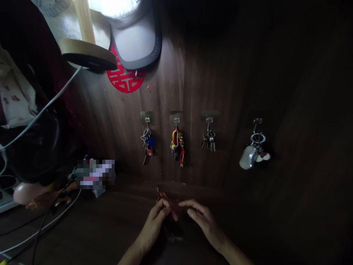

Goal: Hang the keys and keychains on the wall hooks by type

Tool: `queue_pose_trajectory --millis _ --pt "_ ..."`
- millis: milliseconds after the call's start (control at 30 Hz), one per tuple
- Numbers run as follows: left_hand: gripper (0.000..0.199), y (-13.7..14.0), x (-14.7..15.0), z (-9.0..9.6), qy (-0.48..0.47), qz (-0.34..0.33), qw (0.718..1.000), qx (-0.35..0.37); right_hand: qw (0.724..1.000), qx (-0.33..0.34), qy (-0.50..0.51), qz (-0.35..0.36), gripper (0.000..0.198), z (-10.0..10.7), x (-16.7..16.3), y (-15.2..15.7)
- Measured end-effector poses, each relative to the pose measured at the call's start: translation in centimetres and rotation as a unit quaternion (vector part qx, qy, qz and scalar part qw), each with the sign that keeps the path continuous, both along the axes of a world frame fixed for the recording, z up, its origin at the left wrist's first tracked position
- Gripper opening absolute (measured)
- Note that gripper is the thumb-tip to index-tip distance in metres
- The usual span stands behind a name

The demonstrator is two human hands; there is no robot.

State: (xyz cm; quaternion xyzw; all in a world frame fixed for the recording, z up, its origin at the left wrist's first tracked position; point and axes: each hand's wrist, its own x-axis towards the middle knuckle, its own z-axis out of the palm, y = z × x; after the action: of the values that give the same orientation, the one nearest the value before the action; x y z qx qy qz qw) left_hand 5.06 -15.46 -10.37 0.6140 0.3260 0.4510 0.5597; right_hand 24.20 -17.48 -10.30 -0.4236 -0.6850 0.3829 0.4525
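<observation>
My left hand (156,218) is closed, thumb and fingers pinching a dark red cord (174,215). A brownish end of it sticks up above the knuckles. My right hand (202,219) is just to the right, index finger stretched out and thumb apart; its fingertip is at a small red bit of the cord, and touching cannot be made out. Below and between the hands is a dim, blurred metal piece (175,239), perhaps keys. On wall hooks beyond hang a key bunch with a blue tag (150,142), keys with a colourful braided cord (181,141), plain keys (209,140) and a silver key ring (258,138).
A lamp base (88,55), a grey cap (135,44) and a red round paper-cut (127,81) are at the upper left. White cables (52,230), a black bag (38,147) and a pixelated box (95,175) lie along the left. The wood surface is dark.
</observation>
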Motion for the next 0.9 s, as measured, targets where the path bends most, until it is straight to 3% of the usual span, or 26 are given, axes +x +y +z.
queue_pose_trajectory --millis 233,467,667,900 --pt "0.031 0.6 -0.3 -0.4 -0.123 0.076 0.988 -0.052 0.988 0.06 -0.096 -0.107 0.028 -2.0 0.3 1.8" --pt "0.032 0.8 -1.3 0.5 -0.142 0.088 0.984 -0.055 0.943 0.151 -0.173 -0.239 0.028 -3.2 4.2 2.8" --pt "0.024 2.4 -2.6 4.4 -0.082 0.076 0.994 0.001 0.934 0.124 -0.175 -0.285 0.029 -4.0 5.3 3.0" --pt "0.016 6.5 -1.8 10.9 -0.034 0.137 0.973 0.184 0.94 0.102 -0.19 -0.263 0.026 -3.8 4.8 2.7"
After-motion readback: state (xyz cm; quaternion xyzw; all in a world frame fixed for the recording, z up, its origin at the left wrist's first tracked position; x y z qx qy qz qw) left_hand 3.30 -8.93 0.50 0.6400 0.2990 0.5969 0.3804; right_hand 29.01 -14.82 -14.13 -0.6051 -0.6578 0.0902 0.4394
